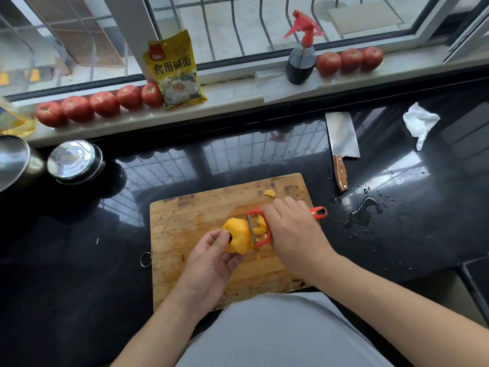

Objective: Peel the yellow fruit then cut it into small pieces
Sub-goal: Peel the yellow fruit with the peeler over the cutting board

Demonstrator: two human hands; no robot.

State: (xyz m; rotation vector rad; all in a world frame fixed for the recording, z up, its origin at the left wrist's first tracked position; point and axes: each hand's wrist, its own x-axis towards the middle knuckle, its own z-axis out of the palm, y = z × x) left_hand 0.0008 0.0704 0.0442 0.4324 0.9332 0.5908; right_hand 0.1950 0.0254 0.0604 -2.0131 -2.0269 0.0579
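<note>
Down over the wooden cutting board, the left hand curls loosely around the yellow fruit, thumb and fingertips pinching its near end and holding it above the board's middle. Right beside it, the right hand is closed over the handle of a red peeler, its blade pressed against the fruit's right side with curled peel caught in the frame. A small peel scrap lies near the board's far edge. Farther right, a cleaver rests on the black countertop, with spilled water nearby.
</note>
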